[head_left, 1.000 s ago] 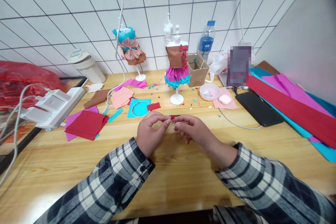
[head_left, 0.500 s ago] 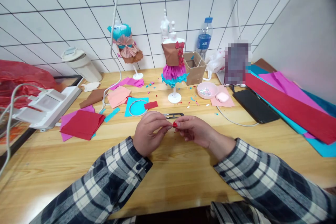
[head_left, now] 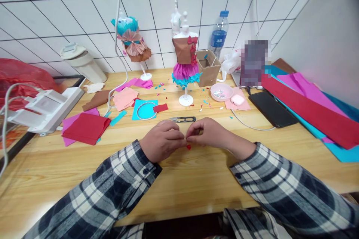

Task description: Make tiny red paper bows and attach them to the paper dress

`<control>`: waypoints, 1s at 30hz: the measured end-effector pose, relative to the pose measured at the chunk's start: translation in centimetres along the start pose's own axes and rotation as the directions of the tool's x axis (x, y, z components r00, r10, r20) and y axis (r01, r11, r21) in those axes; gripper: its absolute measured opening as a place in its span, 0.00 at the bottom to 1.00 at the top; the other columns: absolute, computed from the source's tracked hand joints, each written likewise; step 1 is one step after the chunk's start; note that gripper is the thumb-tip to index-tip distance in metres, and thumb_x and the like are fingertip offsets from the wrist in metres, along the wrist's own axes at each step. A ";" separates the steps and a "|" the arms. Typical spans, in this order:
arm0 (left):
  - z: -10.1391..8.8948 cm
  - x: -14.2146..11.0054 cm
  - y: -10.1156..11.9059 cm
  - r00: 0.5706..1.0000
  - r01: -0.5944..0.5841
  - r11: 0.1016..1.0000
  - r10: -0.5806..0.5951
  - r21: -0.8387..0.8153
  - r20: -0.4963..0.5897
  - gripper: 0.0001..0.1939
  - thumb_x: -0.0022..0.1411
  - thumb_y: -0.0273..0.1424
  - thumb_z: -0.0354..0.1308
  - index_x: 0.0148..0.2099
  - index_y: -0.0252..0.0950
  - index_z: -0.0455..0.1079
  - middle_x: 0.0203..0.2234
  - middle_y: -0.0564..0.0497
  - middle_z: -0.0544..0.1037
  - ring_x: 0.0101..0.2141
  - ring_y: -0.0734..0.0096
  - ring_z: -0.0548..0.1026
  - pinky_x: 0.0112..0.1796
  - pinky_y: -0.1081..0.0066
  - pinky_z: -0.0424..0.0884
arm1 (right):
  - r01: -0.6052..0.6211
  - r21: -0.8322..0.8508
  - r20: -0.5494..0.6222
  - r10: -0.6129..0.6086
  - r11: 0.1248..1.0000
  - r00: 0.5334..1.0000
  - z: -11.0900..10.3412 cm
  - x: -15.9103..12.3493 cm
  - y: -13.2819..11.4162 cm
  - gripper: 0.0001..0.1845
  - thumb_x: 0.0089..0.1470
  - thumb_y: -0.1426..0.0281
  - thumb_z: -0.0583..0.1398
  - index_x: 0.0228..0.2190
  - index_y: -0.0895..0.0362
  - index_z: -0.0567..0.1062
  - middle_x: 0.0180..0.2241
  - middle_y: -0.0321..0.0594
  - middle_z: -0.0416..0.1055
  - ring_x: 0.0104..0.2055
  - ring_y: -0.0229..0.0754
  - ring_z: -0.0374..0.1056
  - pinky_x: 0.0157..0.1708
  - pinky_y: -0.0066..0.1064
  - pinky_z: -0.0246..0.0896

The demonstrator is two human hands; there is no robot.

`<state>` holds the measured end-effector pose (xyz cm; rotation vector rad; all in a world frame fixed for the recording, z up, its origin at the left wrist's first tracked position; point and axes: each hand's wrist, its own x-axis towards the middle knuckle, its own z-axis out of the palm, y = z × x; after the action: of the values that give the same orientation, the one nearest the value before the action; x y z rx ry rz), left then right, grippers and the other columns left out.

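Observation:
My left hand and my right hand meet fingertip to fingertip over the table, both pinched closed. What is between the fingers is too small to make out. Just below the fingertips shows a small red paper piece; I cannot tell whether it hangs from them or lies on the wood. Behind my hands lie thread snips. Beyond them stands a small white dress form wearing a brown paper top, with red bows down one side, and a magenta skirt with a blue ruffle.
On the left are red paper squares, a power strip and a cup. A ring lies on blue paper. Rightward are a pink bowl, a cardboard box, a bottle, a black phone and long paper strips.
The red piece pinched between my fingertips before now shows below them. My right-hand fingers have curled into a rounder pinch, and both hands have shifted slightly. The camera view has tilted a little.

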<state>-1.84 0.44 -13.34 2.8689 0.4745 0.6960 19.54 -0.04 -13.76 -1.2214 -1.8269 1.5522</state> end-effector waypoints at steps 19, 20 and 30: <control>0.2 -0.4 0.0 0.996 0.058 0.978 -0.044 0.199 -0.078 0.11 0.62 0.26 0.55 0.40 0.48 0.75 0.30 0.59 0.81 0.37 0.72 0.73 0.57 0.56 0.50 | -0.037 -0.202 -0.060 0.025 0.979 0.998 -0.1 0.1 -0.6 0.06 0.47 0.70 0.61 0.27 0.58 0.78 0.22 0.32 0.70 0.23 0.32 0.58 0.24 0.26 0.49; 0.3 -0.5 0.0 0.996 0.058 0.979 -0.045 0.195 -0.074 0.11 0.62 0.26 0.55 0.40 0.48 0.74 0.30 0.59 0.81 0.37 0.71 0.72 0.57 0.56 0.49 | -0.020 -0.227 -0.069 0.004 0.974 0.998 0.0 0.1 -0.6 0.06 0.47 0.71 0.60 0.26 0.58 0.78 0.22 0.32 0.71 0.23 0.32 0.59 0.24 0.25 0.50; 0.4 0.5 0.6 0.955 0.295 0.954 -0.292 0.058 -0.047 0.08 0.62 0.30 0.55 0.34 0.39 0.75 0.27 0.52 0.78 0.32 0.69 0.73 0.51 0.56 0.57 | 0.232 -0.620 -0.160 -0.410 0.750 0.898 0.9 -0.6 -0.6 0.02 0.47 0.73 0.62 0.26 0.55 0.76 0.24 0.32 0.71 0.30 0.36 0.63 0.32 0.28 0.54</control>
<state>-1.08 0.04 -13.41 2.7590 0.9217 0.6933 18.96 -0.97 -13.34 -1.2005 -2.2428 0.5762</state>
